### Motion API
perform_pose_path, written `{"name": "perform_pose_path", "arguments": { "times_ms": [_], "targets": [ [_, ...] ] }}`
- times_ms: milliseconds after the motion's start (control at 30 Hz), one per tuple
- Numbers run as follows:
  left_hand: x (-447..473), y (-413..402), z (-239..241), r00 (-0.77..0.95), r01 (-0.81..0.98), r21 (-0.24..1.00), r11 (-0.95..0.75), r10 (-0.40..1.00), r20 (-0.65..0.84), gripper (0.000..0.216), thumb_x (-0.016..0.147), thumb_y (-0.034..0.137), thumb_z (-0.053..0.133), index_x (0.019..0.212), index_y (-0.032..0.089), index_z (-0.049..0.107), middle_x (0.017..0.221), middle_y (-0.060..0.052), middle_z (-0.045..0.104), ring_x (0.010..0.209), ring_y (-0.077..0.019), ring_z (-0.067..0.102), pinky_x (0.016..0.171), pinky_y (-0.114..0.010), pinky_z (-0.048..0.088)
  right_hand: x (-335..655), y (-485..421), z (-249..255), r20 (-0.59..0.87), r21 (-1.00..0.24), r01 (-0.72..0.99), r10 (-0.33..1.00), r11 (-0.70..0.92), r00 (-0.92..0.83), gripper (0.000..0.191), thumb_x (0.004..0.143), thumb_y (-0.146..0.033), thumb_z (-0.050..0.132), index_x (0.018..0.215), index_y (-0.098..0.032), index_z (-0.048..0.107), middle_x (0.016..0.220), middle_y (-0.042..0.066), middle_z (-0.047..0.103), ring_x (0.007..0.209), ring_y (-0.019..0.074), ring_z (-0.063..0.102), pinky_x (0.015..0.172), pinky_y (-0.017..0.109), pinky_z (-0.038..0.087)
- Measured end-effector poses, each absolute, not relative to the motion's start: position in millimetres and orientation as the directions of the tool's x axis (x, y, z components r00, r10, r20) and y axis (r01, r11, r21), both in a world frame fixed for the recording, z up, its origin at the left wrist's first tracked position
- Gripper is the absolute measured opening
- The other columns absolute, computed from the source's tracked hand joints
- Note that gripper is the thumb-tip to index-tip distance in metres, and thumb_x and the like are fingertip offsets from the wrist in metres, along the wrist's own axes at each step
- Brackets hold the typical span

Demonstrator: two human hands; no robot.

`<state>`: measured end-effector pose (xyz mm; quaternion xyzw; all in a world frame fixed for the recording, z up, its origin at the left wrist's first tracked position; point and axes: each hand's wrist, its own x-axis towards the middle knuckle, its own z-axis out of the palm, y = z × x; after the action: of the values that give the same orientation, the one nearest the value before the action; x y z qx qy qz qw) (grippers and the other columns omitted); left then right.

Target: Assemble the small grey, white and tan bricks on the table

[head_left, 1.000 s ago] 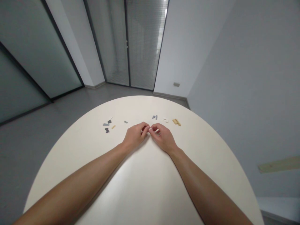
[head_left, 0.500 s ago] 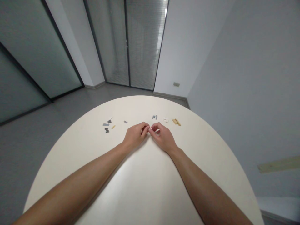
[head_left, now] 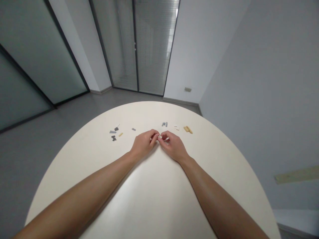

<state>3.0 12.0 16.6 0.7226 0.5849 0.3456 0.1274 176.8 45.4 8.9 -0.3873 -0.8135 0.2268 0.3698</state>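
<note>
My left hand and my right hand meet at the middle of the round table, fingertips pinched toward each other. Between them shows a small white piece, which both hands grip; its exact kind is too small to make out. Just beyond my fingers lie grey pieces. White pieces and tan pieces rest past my right hand. A small grey piece is the nearest loose one to my left hand.
On the left of the white table are dark grey pieces, a grey flat piece, a black piece and a small yellow piece. Behind the table stand a glass door and walls.
The white piece between my fingertips shows slightly more than before. Both hands stay almost in the same place, and the loose pieces have not moved.
</note>
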Motion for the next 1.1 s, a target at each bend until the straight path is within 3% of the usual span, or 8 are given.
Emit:
{"name": "perform_pose_path", "arguments": {
  "times_ms": [800, 1100],
  "targets": [
    [5.3, 11.5, 19.0, 0.061, 0.758, 0.594, -0.270, 0.936, 0.348, 0.027, 0.097, 0.036, 0.044, 0.094, 0.024, 0.068, 0.089, -0.001, 0.075, 0.077, -0.0180, 0.066, 0.069, -0.029, 0.045, 177.2, 47.7, 6.1, 0.442, -0.672, 0.448, 0.805, 0.590, -0.397, 0.008, 0.092, -0.030, 0.059, 0.094, -0.023, 0.063, 0.089, 0.002, 0.069, 0.079, 0.0164, 0.063, 0.071, 0.029, 0.050],
    [5.3, 11.1, 15.9, 0.040, 0.735, 0.618, -0.280, 0.927, 0.373, 0.022, 0.093, 0.035, 0.050, 0.102, 0.024, 0.067, 0.097, -0.001, 0.075, 0.076, -0.0159, 0.067, 0.073, -0.029, 0.050, 176.8, 47.5, 5.2, 0.447, -0.677, 0.446, 0.808, 0.586, -0.383, 0.009, 0.093, -0.030, 0.058, 0.095, -0.024, 0.064, 0.090, 0.002, 0.069, 0.079, 0.0165, 0.063, 0.073, 0.030, 0.050]
  ]
}}
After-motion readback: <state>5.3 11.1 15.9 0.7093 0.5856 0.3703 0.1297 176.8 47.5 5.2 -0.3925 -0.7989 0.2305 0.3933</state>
